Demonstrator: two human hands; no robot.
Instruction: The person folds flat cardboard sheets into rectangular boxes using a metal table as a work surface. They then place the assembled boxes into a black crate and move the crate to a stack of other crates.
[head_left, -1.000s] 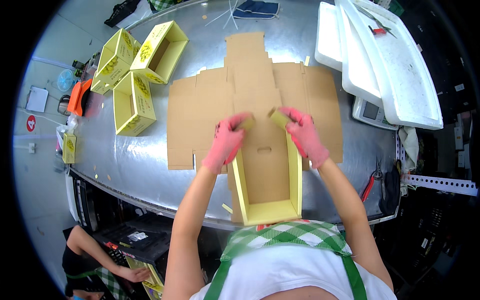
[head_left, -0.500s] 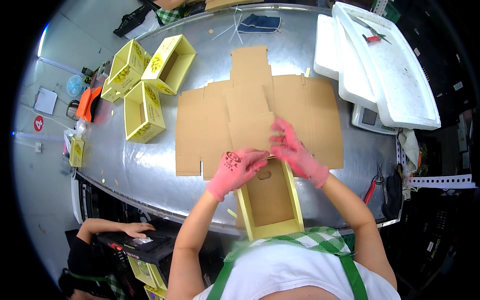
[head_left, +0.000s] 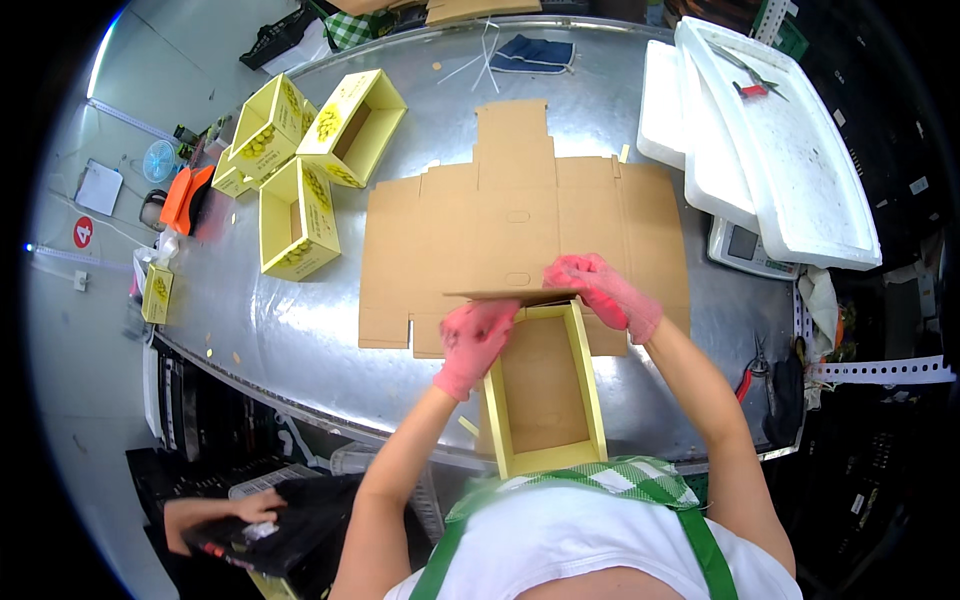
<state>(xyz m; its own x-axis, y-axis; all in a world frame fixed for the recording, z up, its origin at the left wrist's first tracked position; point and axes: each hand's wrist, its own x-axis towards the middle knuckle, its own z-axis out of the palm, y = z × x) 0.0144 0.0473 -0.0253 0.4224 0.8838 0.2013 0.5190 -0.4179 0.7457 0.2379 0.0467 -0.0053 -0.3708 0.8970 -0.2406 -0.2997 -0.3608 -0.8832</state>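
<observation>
A carton (head_left: 545, 390) with yellow walls and a brown inside lies open in front of me, its near end against my apron. At its far end a brown cardboard flap (head_left: 500, 295) stands up, seen nearly edge-on. My left hand (head_left: 476, 345), in a pink glove and slightly blurred, is closed at the flap's left part, beside the carton's far left corner. My right hand (head_left: 606, 292), gloved alike, has its fingers curled over the flap's right end. Beyond them a large flat cardboard blank (head_left: 450, 230) with handle slots lies on the metal table (head_left: 300, 350).
Several yellow printed cartons (head_left: 300, 220) stand at the left. White foam trays (head_left: 810, 150), with snips (head_left: 750, 90) on top, rest over a scale (head_left: 745, 245) at the right. Red-handled pruners (head_left: 748, 375) lie near the right edge. A co-worker's hand (head_left: 258, 506) is at a black crate, lower left.
The flap that lay across the blank has been raised toward me, uncovering the blank's slots. My right hand has moved slightly nearer the carton and closed. The co-worker's arm has moved lower.
</observation>
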